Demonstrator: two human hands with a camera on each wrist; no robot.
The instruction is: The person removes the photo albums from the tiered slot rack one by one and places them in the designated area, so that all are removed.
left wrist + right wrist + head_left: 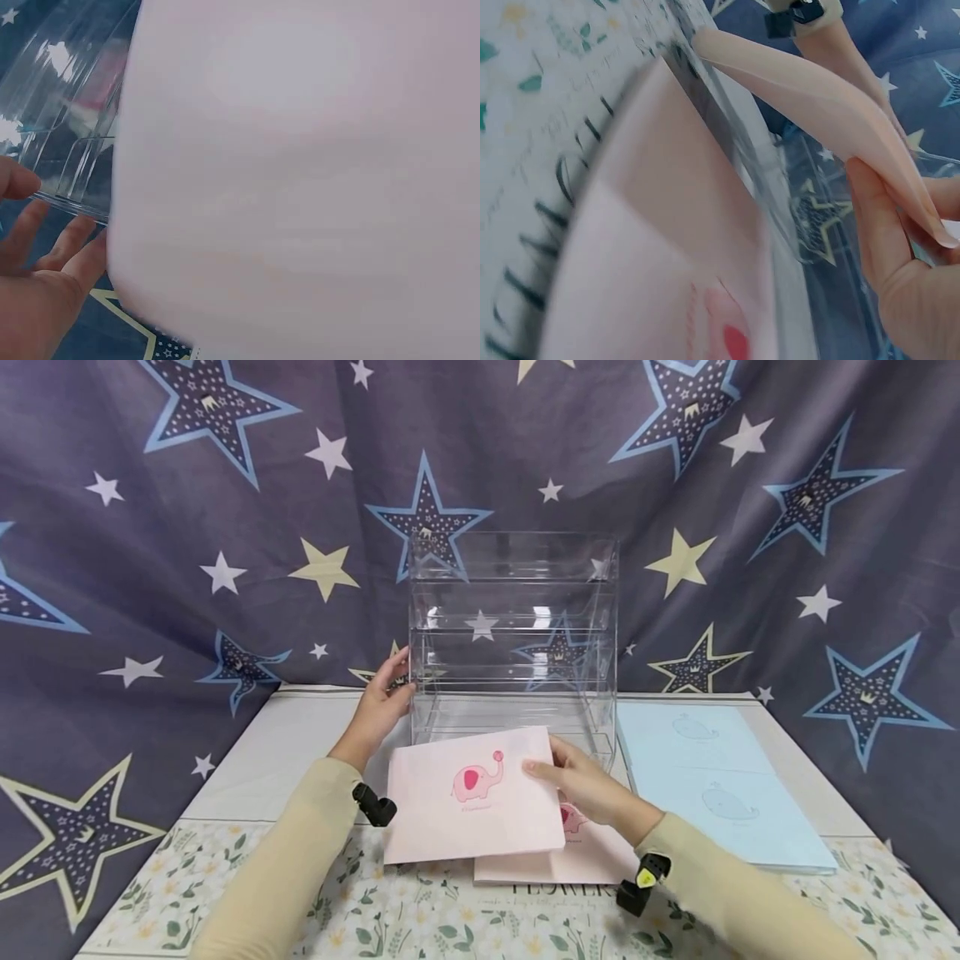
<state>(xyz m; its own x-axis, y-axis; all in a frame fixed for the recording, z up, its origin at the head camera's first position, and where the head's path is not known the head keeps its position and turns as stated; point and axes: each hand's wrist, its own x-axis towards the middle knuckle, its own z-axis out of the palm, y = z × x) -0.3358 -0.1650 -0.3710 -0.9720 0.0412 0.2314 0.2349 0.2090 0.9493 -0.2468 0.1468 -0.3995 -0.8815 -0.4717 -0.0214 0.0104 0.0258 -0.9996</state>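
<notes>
A clear plastic tiered rack [517, 647] stands at the back middle. My left hand [384, 706] touches its left side; in the left wrist view the fingertips [79, 225] lie along its edge, the thumb just over it. My right hand [588, 777] pinches the right edge of a pink notebook [431, 785] printed with an elephant, thumb on the front. The notebook is raised, tilted and bent in the right wrist view. Under it, partly hidden, another pink elephant notebook [525, 868] lies on the table. The held notebook fills most of the left wrist view.
Light blue notebooks [738, 768] with whale prints lie at the right of the table. A flowered cloth [217, 893] covers the table's front part. A dark curtain [517, 427] with stars hangs behind the rack and along both sides.
</notes>
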